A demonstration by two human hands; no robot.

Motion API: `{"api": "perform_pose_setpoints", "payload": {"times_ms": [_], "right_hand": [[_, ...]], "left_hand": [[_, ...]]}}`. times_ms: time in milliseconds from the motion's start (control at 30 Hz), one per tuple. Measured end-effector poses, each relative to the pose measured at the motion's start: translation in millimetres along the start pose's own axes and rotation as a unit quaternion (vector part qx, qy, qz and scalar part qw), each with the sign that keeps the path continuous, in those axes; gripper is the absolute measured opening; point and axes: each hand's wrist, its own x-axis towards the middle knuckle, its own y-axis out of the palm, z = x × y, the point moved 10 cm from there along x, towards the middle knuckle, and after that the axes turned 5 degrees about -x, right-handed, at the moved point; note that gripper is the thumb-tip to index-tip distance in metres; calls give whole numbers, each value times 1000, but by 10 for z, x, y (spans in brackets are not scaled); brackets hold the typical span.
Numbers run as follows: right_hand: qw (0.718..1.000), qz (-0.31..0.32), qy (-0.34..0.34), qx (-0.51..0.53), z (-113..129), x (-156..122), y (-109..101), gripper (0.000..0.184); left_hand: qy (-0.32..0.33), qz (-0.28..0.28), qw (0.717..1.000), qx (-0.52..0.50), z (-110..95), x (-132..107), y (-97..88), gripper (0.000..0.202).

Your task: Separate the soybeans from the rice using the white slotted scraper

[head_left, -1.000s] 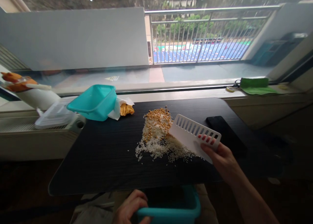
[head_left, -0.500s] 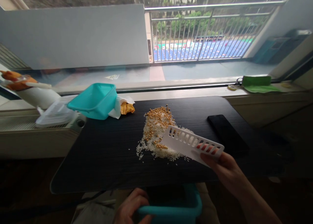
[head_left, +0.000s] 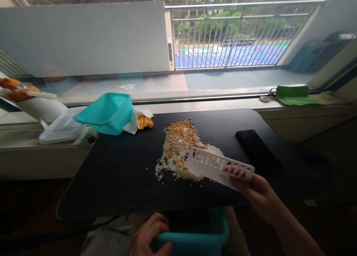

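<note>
My right hand is closed on the right end of a white slotted plastic tray. The tray's left end reaches over a spread pile of white rice grains mixed with yellow soybeans. Most of the soybeans lie toward the far side of the pile. Below the table's front edge, my left hand grips the left rim of a teal plastic bin. The bin's inside is dark, and I cannot make out its contents.
A second teal bin stands at the table's back left, beside an orange cloth and white paper. A black phone lies on the right of the black table. On the sill rests a green cloth.
The tray's left end has dropped slightly and shifted, and a few more soybeans show behind it. My left hand stays on the bin's rim.
</note>
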Motion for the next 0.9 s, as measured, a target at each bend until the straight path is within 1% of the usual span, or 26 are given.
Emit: {"api": "perform_pose_setpoints", "payload": {"times_ms": [100,167,200,267,333,433,567,700,900], "right_hand": [[999,32,-5,-21,-3,-13,99,29],[999,35,-2,-19,-5,-23,96,30],[1000,26,1,-13,-2,-25,62,30],[1000,-12,10,3,5,-23,-59,32],[998,-47,30,16,-8,-17,-177,35],[996,-70,58,18,-32,-4,-264,40],[994,-62,90,26,-67,9,-233,46],[991,-41,115,64,-89,8,-163,43],[988,-42,124,80,-130,15,-163,42]], "left_hand": [[-1,3,1000,2,-3,5,9,12],[-2,2,1000,2,4,3,10,12],[-3,3,1000,3,11,0,13,12],[-6,3,1000,4,29,-7,16,13],[-6,4,1000,1,41,-14,21,13],[-1,6,1000,-7,45,-21,29,13],[-1,6,1000,-7,47,-20,38,14],[-1,4,1000,-7,37,-19,39,14],[-16,14,1000,-4,43,-29,42,15]]}}
